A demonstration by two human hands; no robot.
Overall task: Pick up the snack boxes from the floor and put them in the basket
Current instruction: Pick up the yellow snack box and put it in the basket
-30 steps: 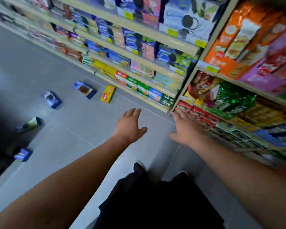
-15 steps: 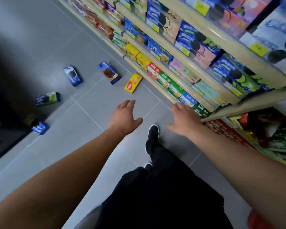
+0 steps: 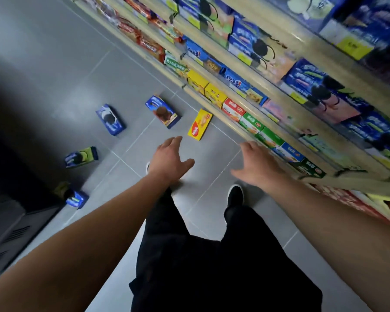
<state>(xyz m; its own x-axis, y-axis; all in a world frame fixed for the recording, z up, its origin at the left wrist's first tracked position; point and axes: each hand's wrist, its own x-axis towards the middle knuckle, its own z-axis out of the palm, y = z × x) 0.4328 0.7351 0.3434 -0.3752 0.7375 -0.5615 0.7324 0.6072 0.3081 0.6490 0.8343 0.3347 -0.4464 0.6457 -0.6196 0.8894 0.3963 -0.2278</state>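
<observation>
Several snack boxes lie on the grey tiled floor. A yellow box (image 3: 200, 124) is nearest the shelf foot, with a blue chocolate-cookie box (image 3: 163, 111) to its left. Further left are a blue sandwich-cookie box (image 3: 110, 119), a blue and green box (image 3: 81, 156) and a small blue box (image 3: 76, 199). My left hand (image 3: 169, 161) hovers open, palm down, just short of the yellow box. My right hand (image 3: 256, 165) is open too, beside the lowest shelf. No basket is in view.
Stocked shelves (image 3: 257, 91) of snack boxes run along the right side from the far end to beside me. A dark cabinet (image 3: 7, 224) stands at the left. My black-trousered legs and black shoes (image 3: 235, 195) are on the floor below my hands.
The view has swung downward and forward along the aisle, so the floor boxes now lie closer below my hands. Both hands stay open and empty, stretched forward.
</observation>
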